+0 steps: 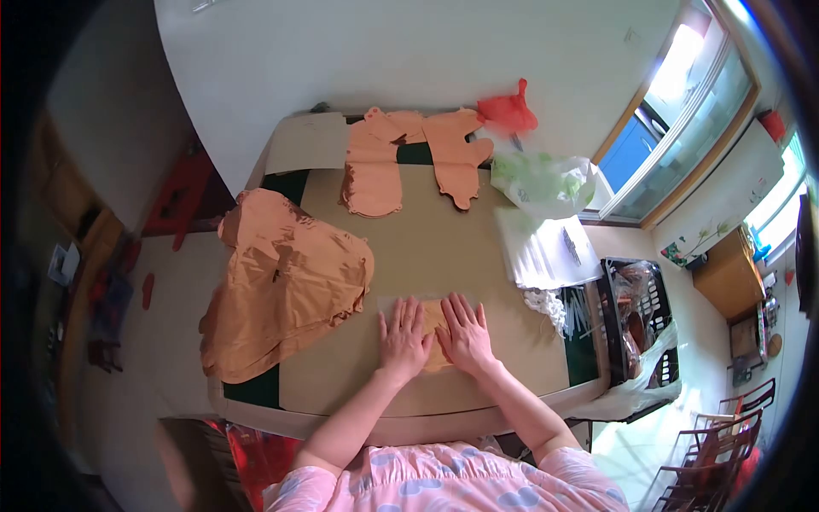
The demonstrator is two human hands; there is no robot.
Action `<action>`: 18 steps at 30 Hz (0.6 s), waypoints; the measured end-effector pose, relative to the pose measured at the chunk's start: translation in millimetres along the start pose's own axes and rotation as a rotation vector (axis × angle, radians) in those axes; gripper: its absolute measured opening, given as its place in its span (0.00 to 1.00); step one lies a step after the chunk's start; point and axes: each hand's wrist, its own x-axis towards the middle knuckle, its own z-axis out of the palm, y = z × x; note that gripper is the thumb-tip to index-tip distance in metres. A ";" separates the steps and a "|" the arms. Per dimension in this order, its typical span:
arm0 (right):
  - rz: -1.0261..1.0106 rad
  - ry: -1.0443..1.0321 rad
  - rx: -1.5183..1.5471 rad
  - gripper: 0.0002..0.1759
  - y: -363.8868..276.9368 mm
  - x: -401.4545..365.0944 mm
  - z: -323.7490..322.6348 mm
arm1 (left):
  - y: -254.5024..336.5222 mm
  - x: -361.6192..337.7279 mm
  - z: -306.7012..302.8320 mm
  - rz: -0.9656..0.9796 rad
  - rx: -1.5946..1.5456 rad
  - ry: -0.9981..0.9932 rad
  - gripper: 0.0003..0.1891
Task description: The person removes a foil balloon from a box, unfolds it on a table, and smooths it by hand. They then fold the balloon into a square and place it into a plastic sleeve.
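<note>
My left hand (404, 338) lies flat with fingers spread on the left part of a small orange-gold piece (437, 318), which seems to sit in a clear bag. On its right part rests my right hand (467, 335), palm down, fingers extended. The thumbs come close together over the piece. Under both hands is a brown board (435, 230) on the table. A large crumpled copper-coloured foil shape (286, 282) lies to the left of my hands. Farther back are flat copper-coloured foil shapes (373, 175), one of them (452, 158) with rounded lobes.
Back right, a translucent plastic bag (546, 183) sits near a stack of clear sleeves (554, 252) and white strings (544, 307). A red bag (509, 109) is by the wall. A black crate (670, 341) holds packed items beside the table. Cardboard (305, 142) lies back left.
</note>
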 end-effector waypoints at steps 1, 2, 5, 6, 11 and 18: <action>-0.001 -0.011 0.000 0.31 0.9 -0.5 -0.3 | 0.4 -0.5 -3.1 -0.009 -0.001 -0.021 0.37; -0.002 -0.020 0.001 0.32 1.9 -0.4 -0.9 | -0.1 -0.4 -5.3 -0.019 -0.002 -0.040 0.38; -0.007 -0.033 0.006 0.32 4.0 -0.2 -1.5 | -6.6 -2.2 -9.2 -0.048 -0.006 -0.100 0.41; -0.009 -0.034 0.009 0.32 4.2 -0.4 -1.2 | -9.4 -3.8 -10.3 -0.049 -0.003 -0.102 0.41; 0.010 -0.045 0.012 0.33 3.5 -0.4 -0.2 | -23.1 -10.2 -18.8 -0.058 0.047 -0.131 0.38; 0.003 -0.035 0.023 0.32 3.9 -2.0 -1.5 | -35.1 -16.8 -39.7 -0.065 0.052 -0.183 0.31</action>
